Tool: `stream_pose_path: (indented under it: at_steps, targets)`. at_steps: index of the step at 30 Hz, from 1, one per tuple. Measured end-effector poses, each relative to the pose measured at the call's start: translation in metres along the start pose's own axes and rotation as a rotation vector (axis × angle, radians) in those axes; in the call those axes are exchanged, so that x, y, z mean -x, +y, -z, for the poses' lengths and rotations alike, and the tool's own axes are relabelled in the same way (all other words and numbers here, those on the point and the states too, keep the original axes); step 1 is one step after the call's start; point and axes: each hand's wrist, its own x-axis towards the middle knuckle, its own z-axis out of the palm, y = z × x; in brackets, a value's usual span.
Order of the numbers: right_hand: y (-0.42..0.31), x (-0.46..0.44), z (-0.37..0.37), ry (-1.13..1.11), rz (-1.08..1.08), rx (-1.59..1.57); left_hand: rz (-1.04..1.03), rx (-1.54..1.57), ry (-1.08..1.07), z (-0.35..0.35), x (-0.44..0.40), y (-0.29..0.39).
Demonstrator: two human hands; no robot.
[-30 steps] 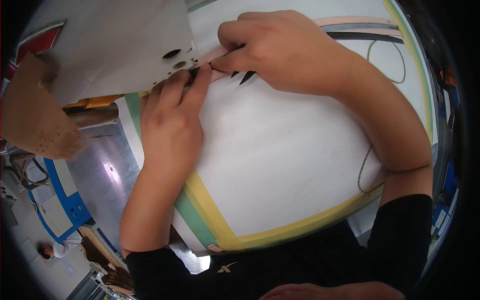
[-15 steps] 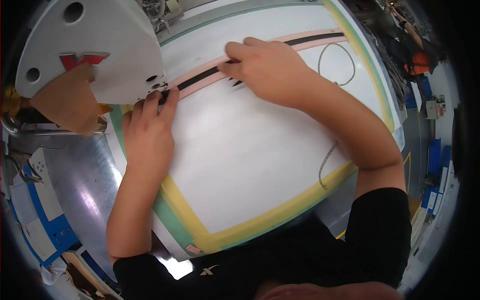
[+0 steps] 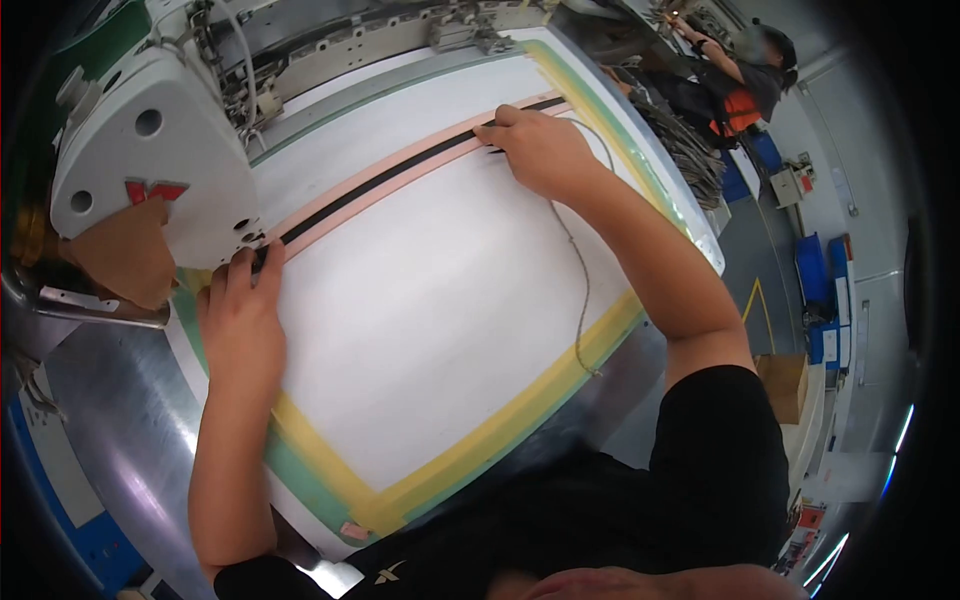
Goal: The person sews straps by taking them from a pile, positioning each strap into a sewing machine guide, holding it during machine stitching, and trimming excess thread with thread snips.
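A long black strip (image 3: 375, 181) lies along a slot edged with pink tape (image 3: 335, 216) on a white board (image 3: 420, 300). My left hand (image 3: 243, 310) rests at the strip's near-left end beside the machine head, its fingertips pressing down and slightly apart. Near the strip's far-right end is my right hand (image 3: 545, 150), with thumb and fingers pinched together at the black strip. A small dark pointed item shows beneath that hand; what it is cannot be made out. A thin cord (image 3: 583, 290) trails across the board on the right.
A white machine head (image 3: 150, 130) with a brown paper piece (image 3: 128, 250) stands at the left. Yellow tape (image 3: 480, 450) and green tape border the board. Machine rails run behind it. Another person (image 3: 745, 80) is at the upper right.
My right hand has slid right along the strip, away from my left hand, which stays at the left end. More of the black strip shows between them. The view has turned and shifted right.
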Motion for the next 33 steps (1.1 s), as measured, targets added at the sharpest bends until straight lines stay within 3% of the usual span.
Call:
stream_pose_path:
  at_steps: [19,22,26,28,31,33]
  targets:
    - [0.136,-0.008,-0.022,-0.009,-0.318,0.096,-0.034,-0.045,0.006,-0.006,0.001,-0.003]
    - [0.156,-0.009,-0.038,0.013,-0.273,0.06,-0.048,-0.07,0.013,-0.004,0.0,-0.003]
    - [0.171,-0.004,-0.033,0.104,-0.375,-0.254,-0.06,-0.085,0.023,-0.009,0.001,-0.005]
    - [0.166,0.003,-0.031,0.243,-0.378,-0.319,-0.066,-0.085,0.039,-0.009,0.001,-0.005]
    - [0.15,0.004,-0.031,0.259,-0.178,-0.365,-0.069,-0.056,0.034,-0.006,0.001,-0.004]
    - [0.14,0.004,-0.034,0.217,-0.174,-0.277,-0.053,-0.025,0.018,-0.005,0.001,-0.003]
